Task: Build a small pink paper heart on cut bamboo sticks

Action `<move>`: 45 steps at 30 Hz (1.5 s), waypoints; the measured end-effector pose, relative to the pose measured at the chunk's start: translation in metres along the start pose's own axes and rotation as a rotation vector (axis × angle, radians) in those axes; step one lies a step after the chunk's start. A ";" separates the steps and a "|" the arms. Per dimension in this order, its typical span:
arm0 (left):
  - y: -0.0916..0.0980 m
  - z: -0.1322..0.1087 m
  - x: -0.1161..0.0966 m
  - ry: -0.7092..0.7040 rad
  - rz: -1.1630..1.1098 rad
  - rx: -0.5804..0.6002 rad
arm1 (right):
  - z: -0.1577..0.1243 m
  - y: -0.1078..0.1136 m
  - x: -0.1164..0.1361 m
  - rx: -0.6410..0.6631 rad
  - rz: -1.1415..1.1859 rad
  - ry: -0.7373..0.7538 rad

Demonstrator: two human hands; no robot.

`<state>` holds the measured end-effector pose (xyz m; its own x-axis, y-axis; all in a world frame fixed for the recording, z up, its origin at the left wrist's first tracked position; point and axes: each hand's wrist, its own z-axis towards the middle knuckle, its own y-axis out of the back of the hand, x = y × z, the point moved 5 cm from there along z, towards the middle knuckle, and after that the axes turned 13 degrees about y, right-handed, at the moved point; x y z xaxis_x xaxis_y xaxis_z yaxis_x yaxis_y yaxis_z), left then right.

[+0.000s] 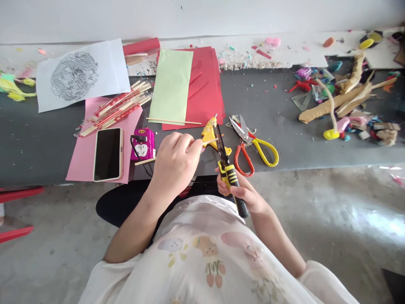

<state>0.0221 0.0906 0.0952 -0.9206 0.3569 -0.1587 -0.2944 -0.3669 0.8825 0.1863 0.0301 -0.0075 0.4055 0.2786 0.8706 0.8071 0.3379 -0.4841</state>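
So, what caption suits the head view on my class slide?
Left hand holding a wooden stick, right hand gripping pliers, near a yellow glue gun.

Bare left forearm (133, 230), out of loose white short sleeve (109, 276), slants forward and inward. Bare left hand (177, 156) back uppermost, knuckles bent, fingers folded under, tips in pinch. Bare right forearm (278, 232) also slants forward and inward. Bare right hand (240, 188) curled in grip, thumb across front.
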 end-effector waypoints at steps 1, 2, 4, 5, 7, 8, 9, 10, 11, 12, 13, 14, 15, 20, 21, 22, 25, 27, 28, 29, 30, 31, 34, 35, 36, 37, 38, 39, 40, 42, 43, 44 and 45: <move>0.001 -0.001 -0.001 0.014 -0.021 -0.038 | 0.001 0.000 -0.001 -0.010 0.007 0.007; 0.001 -0.004 -0.002 0.035 -0.059 -0.076 | 0.002 0.000 -0.003 -0.023 0.013 0.015; 0.000 -0.012 -0.005 0.099 -0.182 -0.101 | 0.005 0.000 -0.005 -0.071 0.005 0.036; -0.004 -0.017 -0.007 0.147 -0.267 -0.061 | 0.007 0.001 -0.006 -0.104 -0.018 0.051; -0.020 -0.030 -0.010 0.290 -0.467 0.127 | 0.012 0.002 -0.005 -0.179 -0.099 0.092; -0.031 -0.038 -0.013 0.375 -0.587 0.270 | 0.014 0.002 -0.003 -0.215 -0.145 0.117; -0.041 -0.047 -0.016 0.449 -0.716 0.407 | 0.016 0.002 -0.001 -0.247 -0.184 0.141; -0.051 -0.054 -0.022 0.492 -0.860 0.546 | 0.017 0.001 0.000 -0.268 -0.215 0.161; -0.058 -0.061 -0.028 0.514 -1.012 0.661 | 0.019 0.000 0.002 -0.279 -0.239 0.179; -0.063 -0.065 -0.033 0.518 -1.158 0.746 | 0.020 -0.002 0.004 -0.280 -0.263 0.193; -0.065 -0.068 -0.038 0.510 -1.292 0.802 | 0.021 -0.004 0.006 -0.275 -0.296 0.204; -0.066 -0.070 -0.041 0.499 -1.405 0.827 | 0.022 -0.006 0.008 -0.267 -0.338 0.216; -0.067 -0.071 -0.043 0.492 -1.484 0.837 | 0.022 -0.007 0.009 -0.260 -0.382 0.229; -0.075 -0.082 -0.047 0.535 -1.576 0.870 | 0.023 -0.015 0.014 -0.230 -0.480 0.246; -0.079 -0.086 -0.046 0.571 -1.571 0.860 | 0.023 -0.016 0.015 -0.221 -0.478 0.242; -0.083 -0.089 -0.045 0.606 -1.564 0.836 | 0.023 -0.018 0.014 -0.208 -0.475 0.240; -0.091 -0.098 -0.042 0.677 -1.502 0.725 | 0.024 -0.022 0.013 -0.171 -0.481 0.237; -0.091 -0.101 -0.042 0.696 -1.432 0.662 | 0.023 -0.023 0.011 -0.156 -0.495 0.229; -0.090 -0.102 -0.042 0.700 -1.395 0.646 | 0.023 -0.024 0.010 -0.151 -0.500 0.223; -0.089 -0.103 -0.043 0.702 -1.362 0.638 | 0.023 -0.024 0.009 -0.146 -0.499 0.215; -0.089 -0.104 -0.044 0.700 -1.335 0.633 | 0.023 -0.024 0.008 -0.138 -0.493 0.207; -0.088 -0.105 -0.045 0.695 -1.316 0.629 | 0.022 -0.024 0.007 -0.130 -0.486 0.199; -0.091 -0.105 -0.045 0.666 -1.285 0.636 | 0.022 -0.022 0.004 -0.129 -0.462 0.181; -0.092 -0.105 -0.044 0.661 -1.276 0.644 | 0.022 -0.021 0.003 -0.136 -0.452 0.175; -0.092 -0.103 -0.042 0.647 -1.272 0.662 | 0.022 -0.020 0.002 -0.144 -0.440 0.170; -0.090 -0.100 -0.041 0.617 -1.264 0.696 | 0.022 -0.018 0.002 -0.154 -0.431 0.165; -0.086 -0.096 -0.040 0.574 -1.245 0.727 | 0.022 -0.015 0.002 -0.163 -0.428 0.161; -0.079 -0.091 -0.039 0.499 -1.209 0.773 | 0.022 -0.013 0.002 -0.171 -0.431 0.158; -0.070 -0.085 -0.037 0.415 -1.125 0.816 | 0.021 -0.010 0.003 -0.182 -0.438 0.157; -0.049 -0.068 -0.027 0.321 -0.863 0.723 | 0.019 -0.004 0.005 -0.205 -0.462 0.152; -0.037 -0.058 -0.019 0.319 -0.740 0.601 | 0.017 -0.002 0.005 -0.208 -0.473 0.143; -0.024 -0.047 -0.012 0.318 -0.648 0.445 | 0.016 -0.001 0.006 -0.203 -0.481 0.131; -0.013 -0.037 -0.006 0.294 -0.540 0.290 | 0.014 0.000 0.005 -0.190 -0.485 0.116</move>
<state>0.0222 0.0614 0.0682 -0.7072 0.1618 -0.6883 -0.6896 0.0572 0.7219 0.1826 0.0441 -0.0043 0.0030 0.0259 0.9997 0.9729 0.2310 -0.0089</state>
